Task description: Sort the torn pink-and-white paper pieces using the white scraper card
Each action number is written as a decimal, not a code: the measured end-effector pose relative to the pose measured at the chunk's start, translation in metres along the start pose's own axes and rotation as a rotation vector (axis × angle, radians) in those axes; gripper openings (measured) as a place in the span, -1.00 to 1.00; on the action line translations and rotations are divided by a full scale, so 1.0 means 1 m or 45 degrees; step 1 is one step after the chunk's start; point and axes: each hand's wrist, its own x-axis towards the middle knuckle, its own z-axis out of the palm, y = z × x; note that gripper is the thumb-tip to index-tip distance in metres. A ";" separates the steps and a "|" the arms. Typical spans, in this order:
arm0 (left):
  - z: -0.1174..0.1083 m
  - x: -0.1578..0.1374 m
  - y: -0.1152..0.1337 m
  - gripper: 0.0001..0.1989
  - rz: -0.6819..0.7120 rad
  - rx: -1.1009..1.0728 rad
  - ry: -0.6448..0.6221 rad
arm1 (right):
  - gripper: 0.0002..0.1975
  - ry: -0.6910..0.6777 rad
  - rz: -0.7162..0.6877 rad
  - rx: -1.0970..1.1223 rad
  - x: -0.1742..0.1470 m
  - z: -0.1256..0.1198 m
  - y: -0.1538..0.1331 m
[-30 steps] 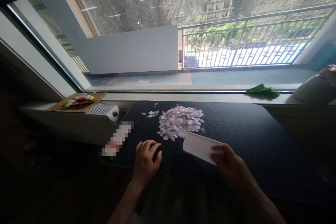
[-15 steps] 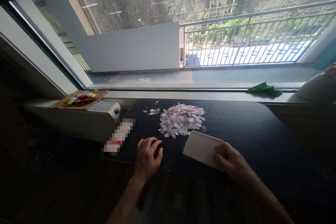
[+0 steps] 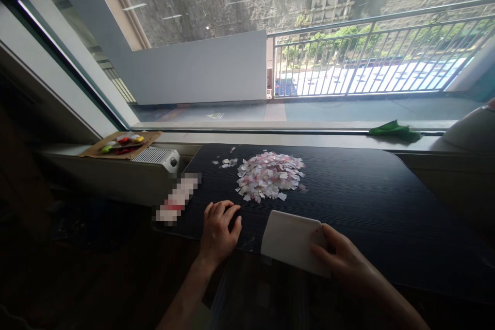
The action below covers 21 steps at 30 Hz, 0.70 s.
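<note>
The right hand pinches a white card between thumb and fingers, at the near edge of the black table. The left hand is half open, gripping nothing. Beyond both hands lies a heap of paper pieces on this table.

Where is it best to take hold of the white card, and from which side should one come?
Probably its right end, from the right: the card looks flat and oblong, and the right grip there leaves its left end free.
</note>
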 end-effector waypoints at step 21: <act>0.003 0.000 -0.003 -0.77 0.021 0.010 0.017 | -0.77 0.521 -0.051 -0.281 0.015 -0.051 -0.005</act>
